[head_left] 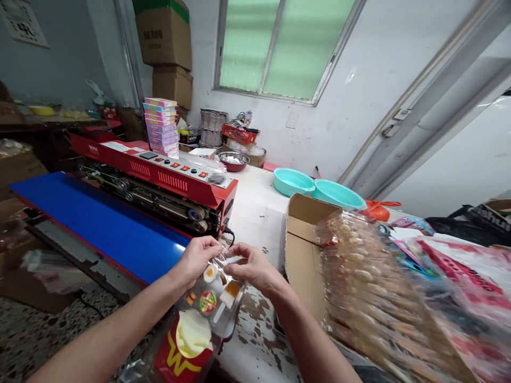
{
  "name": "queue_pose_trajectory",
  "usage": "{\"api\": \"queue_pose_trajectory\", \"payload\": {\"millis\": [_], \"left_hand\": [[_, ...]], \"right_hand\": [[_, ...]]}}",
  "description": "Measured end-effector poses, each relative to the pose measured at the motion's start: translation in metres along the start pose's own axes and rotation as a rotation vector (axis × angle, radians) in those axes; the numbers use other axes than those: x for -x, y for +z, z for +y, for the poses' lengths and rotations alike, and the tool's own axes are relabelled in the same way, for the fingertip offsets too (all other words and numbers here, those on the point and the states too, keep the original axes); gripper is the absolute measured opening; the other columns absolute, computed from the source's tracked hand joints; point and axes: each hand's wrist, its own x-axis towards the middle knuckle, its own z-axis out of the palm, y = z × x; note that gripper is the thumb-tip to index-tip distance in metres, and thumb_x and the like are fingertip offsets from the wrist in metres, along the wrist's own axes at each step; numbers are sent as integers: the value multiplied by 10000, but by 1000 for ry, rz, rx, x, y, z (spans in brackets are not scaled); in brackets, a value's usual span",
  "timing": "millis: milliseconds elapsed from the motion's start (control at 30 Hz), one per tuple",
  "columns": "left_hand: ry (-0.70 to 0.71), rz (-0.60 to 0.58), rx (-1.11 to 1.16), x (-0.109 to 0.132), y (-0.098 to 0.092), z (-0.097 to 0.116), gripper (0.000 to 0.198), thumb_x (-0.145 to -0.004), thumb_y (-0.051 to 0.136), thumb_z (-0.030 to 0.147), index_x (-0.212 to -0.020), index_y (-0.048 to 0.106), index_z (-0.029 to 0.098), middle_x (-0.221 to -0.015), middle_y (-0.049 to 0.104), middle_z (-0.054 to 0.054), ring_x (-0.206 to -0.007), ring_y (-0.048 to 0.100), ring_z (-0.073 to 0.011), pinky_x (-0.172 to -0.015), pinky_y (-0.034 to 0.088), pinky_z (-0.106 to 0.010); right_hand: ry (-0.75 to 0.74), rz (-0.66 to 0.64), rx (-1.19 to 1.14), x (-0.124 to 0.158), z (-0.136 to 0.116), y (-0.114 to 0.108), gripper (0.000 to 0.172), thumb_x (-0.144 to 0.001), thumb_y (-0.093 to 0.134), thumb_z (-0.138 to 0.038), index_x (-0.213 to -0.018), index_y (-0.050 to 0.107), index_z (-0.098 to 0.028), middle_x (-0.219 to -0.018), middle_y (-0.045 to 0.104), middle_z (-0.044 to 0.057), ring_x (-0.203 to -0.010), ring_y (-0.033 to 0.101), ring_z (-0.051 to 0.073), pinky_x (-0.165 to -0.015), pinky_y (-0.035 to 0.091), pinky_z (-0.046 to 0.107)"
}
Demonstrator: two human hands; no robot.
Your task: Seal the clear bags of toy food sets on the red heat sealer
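Note:
My left hand (198,257) and my right hand (250,266) both pinch the top edge of a clear plastic bag (207,314) close to my chest. Inside the bag are small toy food pieces, among them a fried egg, a pizza disc and a red fries box with a yellow mark. The bag's open mouth sits just in front of the red sealing machine (171,178) and the end of its blue conveyor belt (99,221).
A cardboard box (305,250) to the right holds a stack of filled clear bags (359,282). Two teal basins (315,187), a metal bowl (233,159) and a stack of pastel boxes (162,125) stand behind. Worn white tabletop (259,213).

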Motion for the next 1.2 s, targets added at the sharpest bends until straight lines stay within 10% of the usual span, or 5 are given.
{"api": "queue_pose_trajectory", "payload": {"millis": [267,533,733,1000,1200], "left_hand": [[-56,21,53,0,-11,5,325,-569,738,376,-696,593,114,-659,686,-76,-501,571,-135,-485,444,-236],[-45,11,72,6,-10,8,327,-601,750,371,-727,588,116,-660,656,-54,-534,573,-126,-500,446,-221],[-106,-265,40,28,-24,9,657,-657,714,176,-1243,438,285,-1070,623,-50,-692,607,-134,-542,472,-222],[-98,-217,-37,28,-21,6,640,-668,675,181,-1251,416,231,-799,569,4,-521,512,-93,-424,392,-185],[-86,-206,-58,31,-14,8,773,-667,710,222,-1337,330,278,-1025,591,-56,-648,589,-115,-490,440,-180]], "right_hand": [[-84,104,-112,16,11,-9,469,-624,789,-444,-949,546,-209,-1087,593,32,-772,624,149,-564,475,228],[47,223,-230,18,22,6,480,-532,802,-533,-710,657,-112,-667,650,33,-591,575,121,-590,455,246],[-72,329,-260,14,27,8,436,-590,777,-520,-716,675,-115,-657,641,39,-616,581,147,-586,463,260],[-141,331,-182,20,19,15,373,-649,739,-490,-708,680,-126,-659,643,39,-659,613,156,-586,467,233],[-128,352,-221,20,21,15,377,-632,748,-492,-713,680,-130,-663,642,35,-631,593,143,-574,471,234]]}}
